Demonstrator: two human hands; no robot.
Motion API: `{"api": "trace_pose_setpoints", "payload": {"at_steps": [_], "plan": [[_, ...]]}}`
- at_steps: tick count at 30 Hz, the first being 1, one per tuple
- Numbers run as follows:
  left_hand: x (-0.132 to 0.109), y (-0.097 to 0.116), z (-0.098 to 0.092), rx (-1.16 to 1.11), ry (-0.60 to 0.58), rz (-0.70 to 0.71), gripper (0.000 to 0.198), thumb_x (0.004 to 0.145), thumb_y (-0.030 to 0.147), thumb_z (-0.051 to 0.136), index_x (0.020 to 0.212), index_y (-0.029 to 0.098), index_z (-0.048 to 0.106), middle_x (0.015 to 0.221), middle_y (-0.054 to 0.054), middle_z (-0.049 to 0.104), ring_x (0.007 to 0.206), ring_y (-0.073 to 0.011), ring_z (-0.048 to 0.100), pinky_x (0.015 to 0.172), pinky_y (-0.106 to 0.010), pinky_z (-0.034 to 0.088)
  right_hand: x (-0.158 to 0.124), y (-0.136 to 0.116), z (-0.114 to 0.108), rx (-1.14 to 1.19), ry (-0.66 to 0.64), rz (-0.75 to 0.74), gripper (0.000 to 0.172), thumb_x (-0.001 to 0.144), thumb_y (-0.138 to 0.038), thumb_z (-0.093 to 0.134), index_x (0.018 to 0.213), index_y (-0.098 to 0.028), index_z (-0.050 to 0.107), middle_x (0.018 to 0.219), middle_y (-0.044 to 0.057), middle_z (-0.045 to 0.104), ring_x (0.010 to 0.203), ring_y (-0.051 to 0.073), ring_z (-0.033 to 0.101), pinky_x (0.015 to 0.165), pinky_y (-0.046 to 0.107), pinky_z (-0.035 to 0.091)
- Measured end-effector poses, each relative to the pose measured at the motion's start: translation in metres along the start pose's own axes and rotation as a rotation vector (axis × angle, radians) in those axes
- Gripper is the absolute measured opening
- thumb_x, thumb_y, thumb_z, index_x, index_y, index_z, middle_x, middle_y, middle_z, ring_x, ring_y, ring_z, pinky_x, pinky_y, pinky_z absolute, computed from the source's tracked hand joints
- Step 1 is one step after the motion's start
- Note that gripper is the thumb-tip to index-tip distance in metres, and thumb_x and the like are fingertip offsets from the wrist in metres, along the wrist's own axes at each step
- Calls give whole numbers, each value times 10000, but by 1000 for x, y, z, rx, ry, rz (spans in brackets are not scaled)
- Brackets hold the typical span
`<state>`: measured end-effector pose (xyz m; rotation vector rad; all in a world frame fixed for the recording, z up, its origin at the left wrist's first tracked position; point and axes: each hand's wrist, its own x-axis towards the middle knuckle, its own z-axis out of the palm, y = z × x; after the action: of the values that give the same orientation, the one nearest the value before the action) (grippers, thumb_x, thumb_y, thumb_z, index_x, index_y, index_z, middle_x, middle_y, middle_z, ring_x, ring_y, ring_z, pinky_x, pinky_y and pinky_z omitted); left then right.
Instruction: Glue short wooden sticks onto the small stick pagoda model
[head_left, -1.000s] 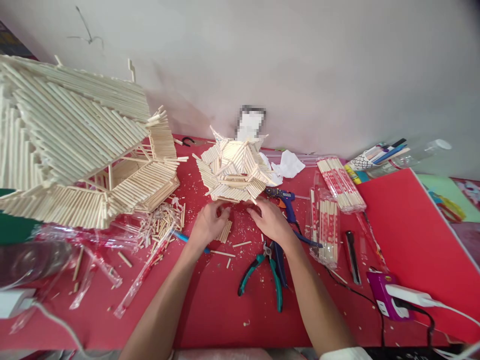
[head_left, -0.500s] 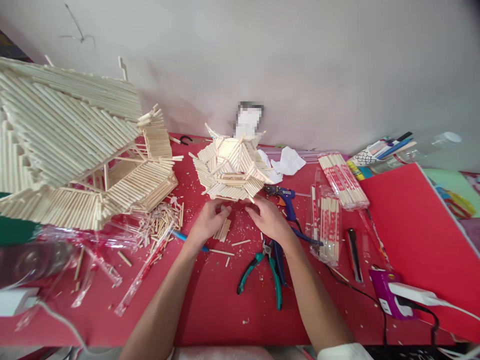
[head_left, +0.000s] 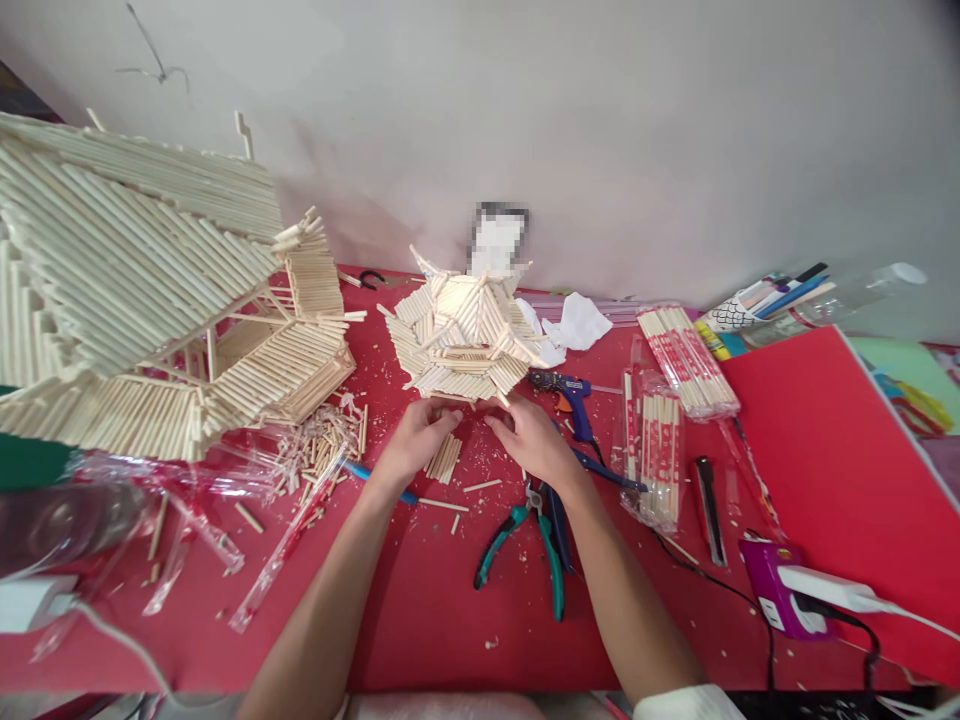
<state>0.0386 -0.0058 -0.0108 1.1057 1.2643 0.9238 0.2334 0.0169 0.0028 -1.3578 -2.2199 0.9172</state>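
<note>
In the middle of the head view stands a small pagoda model [head_left: 469,335] built of pale wooden sticks, with tiered, upturned roofs. My left hand [head_left: 420,435] is at its lower front left, closed around the lower part with the fingertips hidden under the eave. On the front right, my right hand [head_left: 534,435] grips the same lower part, its thumb towards the left hand. A short row of sticks [head_left: 445,459] lies beside my left thumb. Below my right hand rest green-handled pliers [head_left: 555,565], jaws pointing away from me.
A larger stick house [head_left: 142,260] fills the left side, with stick offcuts [head_left: 319,445] before it. To the right lie a blue glue gun [head_left: 574,400], bagged chopsticks [head_left: 660,455], a utility knife [head_left: 709,510] and a purple power adapter [head_left: 784,585]. A water bottle [head_left: 67,525] lies at left.
Both hands have shifted very slightly, the right one a little to the left. The pagoda model stays almost in the same place.
</note>
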Motion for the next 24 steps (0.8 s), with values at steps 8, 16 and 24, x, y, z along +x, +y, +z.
{"api": "trace_pose_setpoints", "payload": {"at_steps": [8, 16, 24], "plan": [[2, -4, 1, -138, -18, -30, 334, 778, 348, 639, 995, 112, 731, 898, -84, 751, 787, -184, 646, 762, -314, 503, 4, -5, 5, -81, 58, 41, 133, 889, -254, 676, 1015, -211, 676, 1030, 87, 732, 945, 254, 685, 832, 361, 515], [1, -4, 3, -181, 11, -58, 353, 760, 356, 653, 998, 109, 731, 883, -85, 753, 792, -184, 654, 738, -299, 502, 6, -1, 9, 5, 97, 27, 186, 887, -216, 628, 1064, -219, 685, 1024, 76, 736, 913, 240, 682, 818, 352, 516], [2, -3, 3, -204, 3, -67, 338, 757, 356, 656, 978, 112, 733, 848, -80, 748, 783, -182, 648, 709, -288, 497, 5, 2, 14, 161, 88, 38, 188, 879, -204, 609, 1053, -220, 680, 1058, 74, 737, 989, 243, 685, 879, 361, 522]]}}
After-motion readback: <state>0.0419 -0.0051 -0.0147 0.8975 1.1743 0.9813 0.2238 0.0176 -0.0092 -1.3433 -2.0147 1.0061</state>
